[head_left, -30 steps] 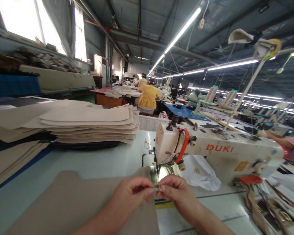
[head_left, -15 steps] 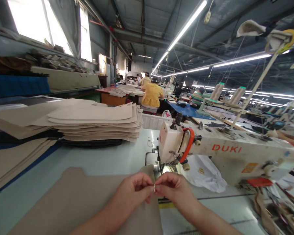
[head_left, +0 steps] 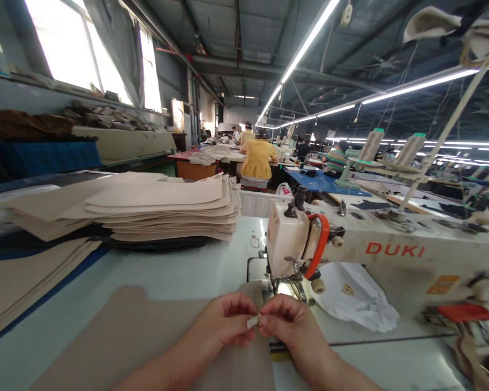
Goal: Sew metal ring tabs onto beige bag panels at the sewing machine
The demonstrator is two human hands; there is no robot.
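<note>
My left hand (head_left: pixel 228 320) is closed in a pinch on a small pale tab (head_left: pixel 252 321), in front of the sewing machine. Close against it, my right hand (head_left: pixel 291 326) pinches a tiny gold-coloured piece (head_left: pixel 259 319) at the tab's end; its exact kind is too small to make out. Below both hands a taupe fabric panel (head_left: pixel 146 336) lies flat, its far corner reaching the needle area of the white sewing machine (head_left: pixel 289 239). On the machine bed, a white plastic bag (head_left: pixel 362 307) has small gold-coloured pieces (head_left: pixel 348 290) on it.
A thick stack of beige panels (head_left: pixel 158 198) stands at the left, with more panels (head_left: pixel 32 282) nearer me. Thread cones (head_left: pixel 370 145) and a slanting pole (head_left: pixel 452 119) rise at the right. A person in yellow (head_left: pixel 256 157) sits ahead. Straps (head_left: pixel 468 347) lie at the right edge.
The pale tab now shows between my fingertips, where before only a thin gold-coloured bit was visible. My hands stay together. The view has shifted slightly.
</note>
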